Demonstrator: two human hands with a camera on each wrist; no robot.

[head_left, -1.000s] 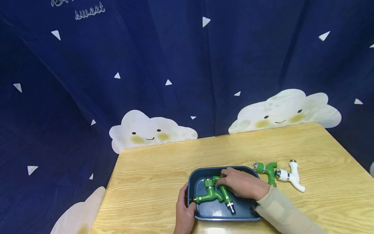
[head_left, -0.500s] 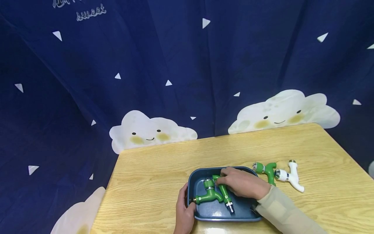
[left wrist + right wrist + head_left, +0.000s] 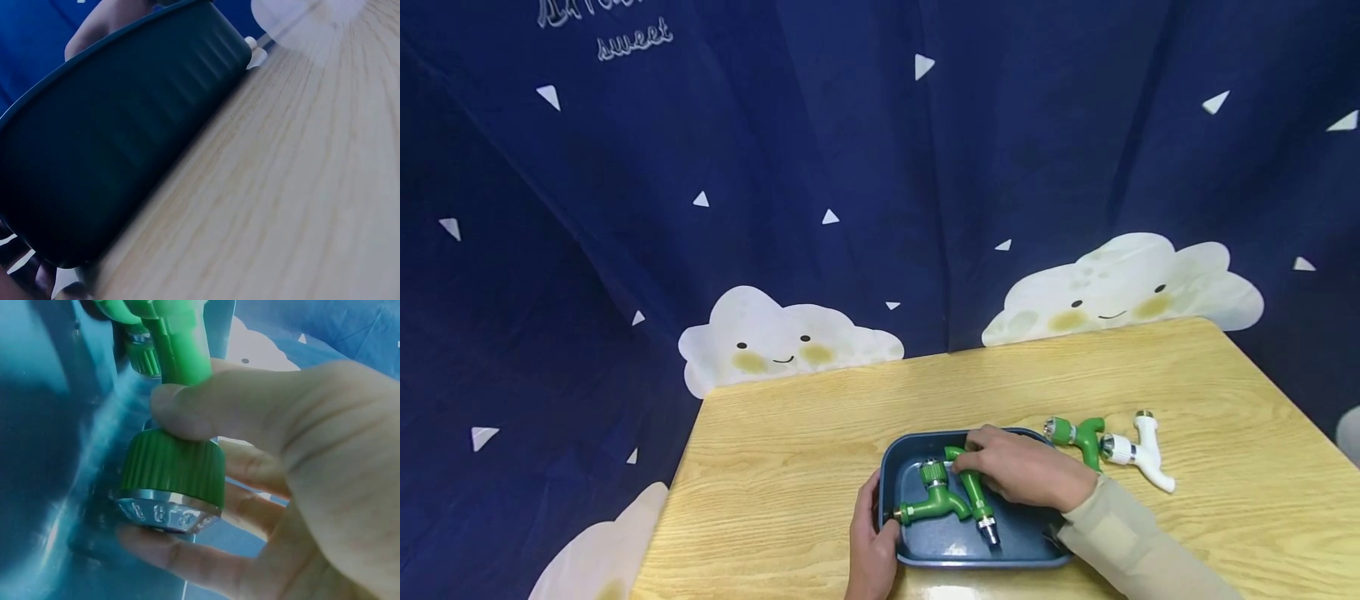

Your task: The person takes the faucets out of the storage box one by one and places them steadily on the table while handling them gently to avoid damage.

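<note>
The right hand (image 3: 1026,469) reaches over the far right part of a dark blue plastic tray (image 3: 1018,537) and pinches a green plastic tap (image 3: 976,498) inside it; in the right wrist view the thumb lies across the neck just above the ribbed green knob, with the other fingers curled around the far side and one finger by the knob's silver end cap. Seen from the head, this tap slants down the middle of the tray, its silver tip towards the near wall. Just to its left, also within the tray, lies a second green tap (image 3: 938,502), its ribbed knob towards the far wall, its brass-coloured threaded end towards the left wall and its curved spout close beside the gripped tap; whether the two touch is hard to tell. The left hand (image 3: 874,546) grips the tray's left wall, thumb at the rim and fingers along the outside. The tray stands on a wood-grain desk (image 3: 775,458). Past its far right corner, on the desk, lie a third green tap (image 3: 1086,440), partly covered by the right forearm's beige sleeve (image 3: 1120,537), and just beside it a white tap (image 3: 1147,454).
</note>
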